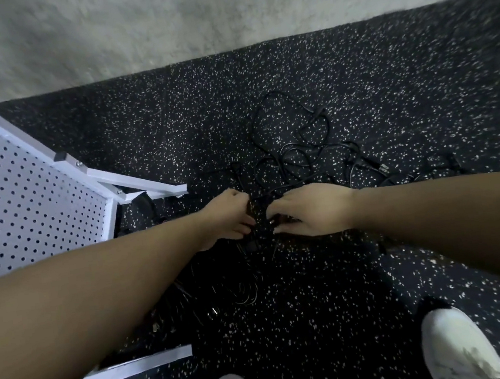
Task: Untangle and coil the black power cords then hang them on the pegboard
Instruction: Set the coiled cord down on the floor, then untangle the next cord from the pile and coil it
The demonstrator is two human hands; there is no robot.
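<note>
Down on the speckled rubber floor [319, 291], my left hand [230, 215] and right hand [311, 209] both curl round strands of the black power cords [294, 151], whose loose loops sprawl just beyond my fingers toward the rough pale wall [218, 9]. To my left the white pegboard [14, 195] leans on its metal frame [137, 185], one foot jutting near the tangle. More strands lie beneath my left forearm. My white shoes [457, 349] stand below on bare floor.
</note>
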